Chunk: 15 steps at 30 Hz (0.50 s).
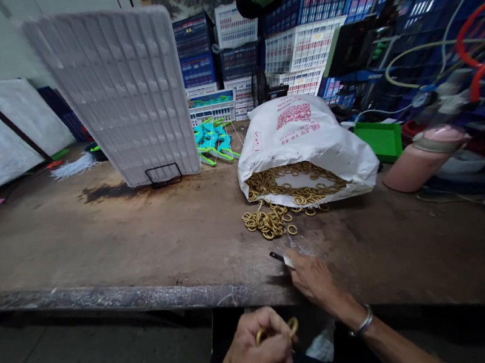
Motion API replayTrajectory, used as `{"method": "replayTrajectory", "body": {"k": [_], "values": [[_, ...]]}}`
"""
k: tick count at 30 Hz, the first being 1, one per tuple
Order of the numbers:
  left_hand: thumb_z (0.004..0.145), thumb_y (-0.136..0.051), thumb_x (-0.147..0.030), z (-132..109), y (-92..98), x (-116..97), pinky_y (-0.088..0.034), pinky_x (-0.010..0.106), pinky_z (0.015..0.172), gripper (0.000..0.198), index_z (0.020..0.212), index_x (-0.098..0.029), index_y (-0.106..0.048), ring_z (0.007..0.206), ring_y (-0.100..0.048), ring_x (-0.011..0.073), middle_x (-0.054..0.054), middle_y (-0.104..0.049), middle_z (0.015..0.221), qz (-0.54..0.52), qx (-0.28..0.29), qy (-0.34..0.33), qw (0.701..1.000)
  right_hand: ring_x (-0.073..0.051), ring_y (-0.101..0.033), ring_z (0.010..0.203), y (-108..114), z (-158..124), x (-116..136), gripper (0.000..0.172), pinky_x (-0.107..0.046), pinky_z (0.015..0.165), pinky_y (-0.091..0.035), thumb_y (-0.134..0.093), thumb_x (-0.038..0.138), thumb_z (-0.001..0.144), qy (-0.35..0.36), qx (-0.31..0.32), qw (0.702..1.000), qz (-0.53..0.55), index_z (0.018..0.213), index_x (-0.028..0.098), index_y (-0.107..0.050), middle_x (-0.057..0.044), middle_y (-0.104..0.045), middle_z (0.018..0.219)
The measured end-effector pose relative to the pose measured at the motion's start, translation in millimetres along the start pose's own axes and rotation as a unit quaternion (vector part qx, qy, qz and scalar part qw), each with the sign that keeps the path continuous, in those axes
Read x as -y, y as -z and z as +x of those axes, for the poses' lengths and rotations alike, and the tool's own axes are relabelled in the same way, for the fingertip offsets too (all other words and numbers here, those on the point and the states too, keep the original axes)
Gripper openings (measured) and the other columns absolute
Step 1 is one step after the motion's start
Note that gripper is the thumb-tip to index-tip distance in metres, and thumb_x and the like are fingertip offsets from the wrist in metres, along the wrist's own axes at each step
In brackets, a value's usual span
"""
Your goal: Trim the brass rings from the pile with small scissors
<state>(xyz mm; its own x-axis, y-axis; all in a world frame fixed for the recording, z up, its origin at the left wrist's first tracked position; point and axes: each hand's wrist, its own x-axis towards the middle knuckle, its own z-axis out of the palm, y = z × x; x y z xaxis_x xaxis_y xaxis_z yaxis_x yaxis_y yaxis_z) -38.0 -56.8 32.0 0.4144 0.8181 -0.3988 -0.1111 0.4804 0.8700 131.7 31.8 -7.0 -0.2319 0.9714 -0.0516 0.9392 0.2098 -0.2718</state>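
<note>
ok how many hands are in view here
2. The left hand is in front of the table's near edge, holding gold rings; the right hand is over the tabletop, holding a small dark-tipped tool. No others show.

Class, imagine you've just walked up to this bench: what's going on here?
A person's left hand grips gold-coloured rings just in front of the table. The right hand holds a small dark-tipped tool near the table's front edge. Beyond it, a loose pile of similar rings lies at the mouth of an open white sack, with more rings inside.
</note>
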Motion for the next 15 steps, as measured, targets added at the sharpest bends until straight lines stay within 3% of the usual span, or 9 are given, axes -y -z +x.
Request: {"method": "replayTrajectory", "body": {"k": [3, 7, 12, 15], "values": [[0.068, -0.057, -0.031, 1.8, 6.9, 21.9, -0.023, 0.013, 0.029, 0.017, 0.074, -0.015, -0.054, 0.033, -0.04, 0.0042, -0.002, -0.054, 0.05, -0.008, 0.023, 0.062, 0.998, -0.012, -0.045, 0.052, 9.3, 11.3, -19.6, 0.017, -0.024, 0.051, -0.021, -0.037, 0.008, 0.071, -0.026, -0.066, 0.998, 0.005, 0.08, 0.017, -0.049, -0.001, -0.053, 0.06], [0.062, -0.06, -0.028, 29.2, 20.0, 68.6, -0.02, 0.013, 0.027, 0.015, 0.064, -0.015, -0.052, 0.031, -0.038, 0.0048, -0.003, -0.051, 0.046, -0.058, -0.033, 0.133, 0.989, -0.013, -0.046, 0.056, 13.7, 28.8, -43.3, 0.012, -0.024, 0.052, -0.021, -0.039, 0.013, 0.077, -0.087, -0.134, 0.987, 0.0, 0.081, 0.017, -0.05, -0.002, -0.053, 0.063], [0.067, -0.058, -0.029, 70.2, 18.1, 104.0, -0.025, 0.016, 0.029, 0.027, 0.048, -0.011, -0.052, 0.029, -0.038, 0.0059, -0.001, -0.047, 0.038, -0.107, -0.094, 0.174, 0.974, -0.014, -0.051, 0.063, 10.1, 43.8, -56.4, 0.013, -0.023, 0.053, -0.023, -0.041, 0.024, 0.081, -0.11, -0.142, 0.984, 0.006, 0.087, 0.018, -0.05, -0.004, -0.058, 0.076], [0.069, -0.06, -0.028, 85.7, 10.3, 109.3, -0.036, 0.018, 0.037, 0.021, 0.058, -0.01, -0.056, 0.04, -0.048, 0.0086, 0.001, -0.055, 0.05, -0.136, -0.092, 0.16, 0.973, -0.014, -0.053, 0.066, 7.0, 49.4, -55.0, 0.017, -0.023, 0.053, -0.024, -0.041, 0.03, 0.082, -0.104, -0.124, 0.987, -0.012, 0.093, 0.02, -0.05, -0.003, -0.059, 0.082]]}}
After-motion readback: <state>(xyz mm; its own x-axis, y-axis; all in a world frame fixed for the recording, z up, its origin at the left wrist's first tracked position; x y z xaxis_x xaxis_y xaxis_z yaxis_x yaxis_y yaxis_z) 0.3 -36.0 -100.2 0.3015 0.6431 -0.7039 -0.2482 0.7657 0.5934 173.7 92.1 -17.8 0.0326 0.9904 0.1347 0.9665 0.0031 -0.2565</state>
